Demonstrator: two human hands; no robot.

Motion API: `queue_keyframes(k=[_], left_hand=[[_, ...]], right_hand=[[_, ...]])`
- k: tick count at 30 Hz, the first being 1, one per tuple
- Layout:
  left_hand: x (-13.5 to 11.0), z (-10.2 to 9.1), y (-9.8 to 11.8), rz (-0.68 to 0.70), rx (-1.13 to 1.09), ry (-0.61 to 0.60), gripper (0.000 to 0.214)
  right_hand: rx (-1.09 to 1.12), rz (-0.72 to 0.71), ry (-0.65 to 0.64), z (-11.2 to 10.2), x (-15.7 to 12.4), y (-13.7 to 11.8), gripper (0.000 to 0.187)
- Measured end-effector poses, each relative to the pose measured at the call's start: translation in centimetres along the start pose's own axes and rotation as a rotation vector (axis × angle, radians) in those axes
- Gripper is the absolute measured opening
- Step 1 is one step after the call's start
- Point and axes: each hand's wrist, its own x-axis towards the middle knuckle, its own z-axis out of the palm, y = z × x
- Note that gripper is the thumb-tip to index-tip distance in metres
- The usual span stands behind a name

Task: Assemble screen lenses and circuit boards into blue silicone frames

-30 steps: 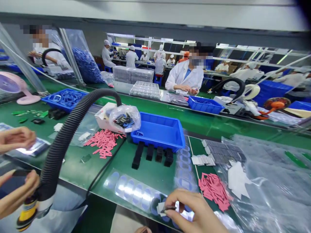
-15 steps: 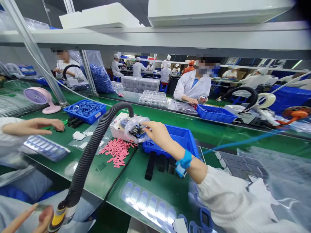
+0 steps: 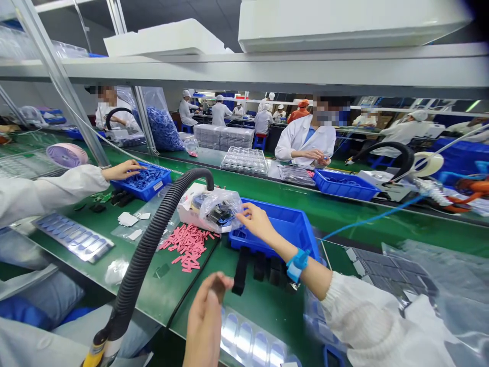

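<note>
While the right hand (image 3: 254, 221) sits at the right edge of the clear plastic bag (image 3: 221, 211), fingers lightly spread, tips at the film, no firm grip visible. Bag holds dark parts, rests on a white box (image 3: 189, 211), and overhangs the near-left corner of the blue bin (image 3: 294, 229). Blue wristband (image 3: 297, 265) on that arm.

Left hand (image 3: 206, 316) is raised in front of the blue bin, fingers drawn together. Can't tell if it holds anything.

Progress as laid out: bag contents still bagged, loose pink strips (image 3: 187, 247) heaped left of the blue bin, black bars (image 3: 260, 267) lined up just in front of it, clear blister tray (image 3: 248, 346) further forward. No finished stack visible near the hands.

Delta vs 0.5 s ago: right hand has backed off from over the bag to its edge. Left hand has moved from the lower-left corner to bottom centre. Co-worker's hand (image 3: 122, 171), well left of the blue bin, has gone from the bench onto the parts in a blue tray (image 3: 147, 191).
</note>
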Motion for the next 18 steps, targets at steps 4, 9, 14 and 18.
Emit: queue_keyframes(k=[4, 9, 14, 18], left_hand=[[6.2, 4.5, 1.0, 0.201, -0.007, -0.043, 0.037], [11.9, 7.5, 2.4, 0.383, 0.004, -0.067, 0.040], [13.5, 6.6, 2.3, 0.431, 0.048, -0.033, 0.037], [12.7, 5.4, 1.0, 0.364, 0.074, -0.016, 0.037]], right_hand=[[0.017, 0.007, 0.003, -0.6, 2.5, -1.3, 0.022], [0.042, -0.010, 0.052, -1.7, 6.2, -3.0, 0.023], [0.070, 0.018, 0.088, -1.2, 8.5, -3.0, 0.022], [0.149, 0.038, 0.054, -0.6, 8.0, -2.3, 0.021]])
